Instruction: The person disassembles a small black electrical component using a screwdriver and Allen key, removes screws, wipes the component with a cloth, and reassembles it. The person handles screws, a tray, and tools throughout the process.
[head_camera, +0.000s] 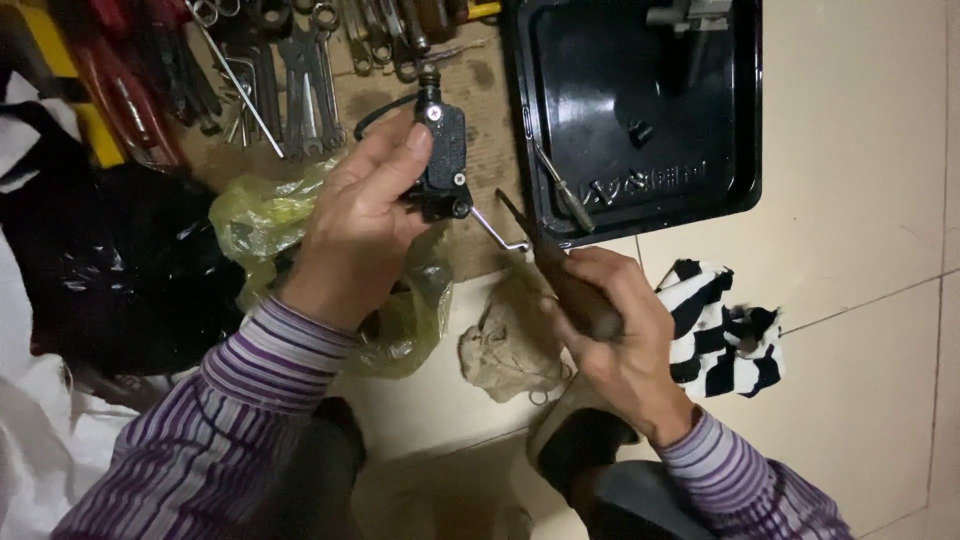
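Observation:
My left hand grips a small black metal mechanical part with a silver screw on top and a thin bent metal rod sticking out at its lower right. My right hand is closed around the brown wooden handle of a pointed hand tool, whose dark tip points up toward the part without touching it. Both arms wear purple striped sleeves.
A black metal tray with a screwdriver on its rim lies at the top right. Several wrenches and pliers lie on cardboard at the top. A yellow plastic bag, a beige rag and a black-and-white striped cloth lie on the tiled floor.

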